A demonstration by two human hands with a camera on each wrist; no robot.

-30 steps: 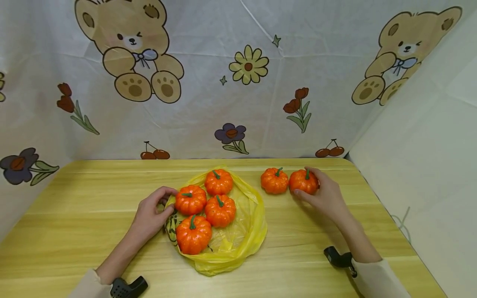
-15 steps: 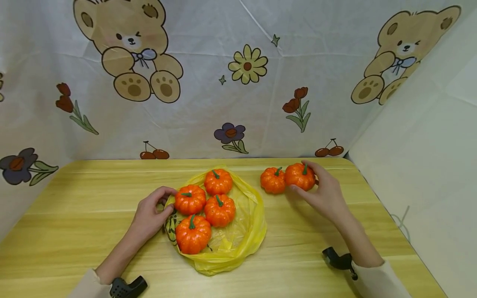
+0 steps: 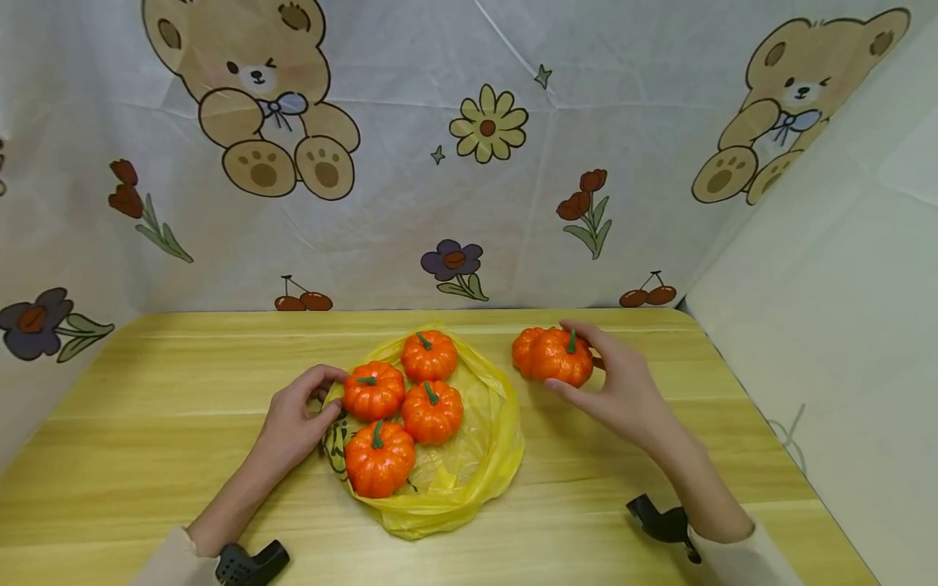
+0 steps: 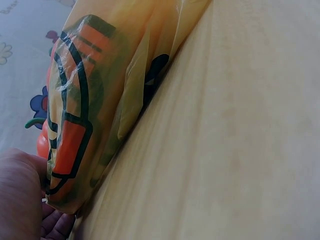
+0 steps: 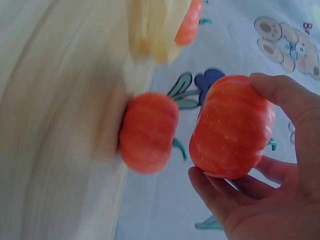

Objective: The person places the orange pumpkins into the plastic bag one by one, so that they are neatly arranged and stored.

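Observation:
My right hand holds a small orange toy pumpkin with a green stem between thumb and fingers. In the right wrist view this held pumpkin is raised off the table, apart from a second pumpkin standing on it. That second pumpkin is partly hidden behind the held one in the head view. My left hand pinches the left rim of an open yellow plastic bag; the left wrist view shows the printed bag side by the fingers. Several pumpkins sit inside the bag's left half.
The wooden table carries everything. A white cloth with printed bears and flowers hangs behind its far edge, and a plain white wall stands at the right. Small black devices are worn on both wrists.
My right hand has lifted its pumpkin from the table and carried it left, so it now overlaps the standing pumpkin. My left hand and the bag have stayed put.

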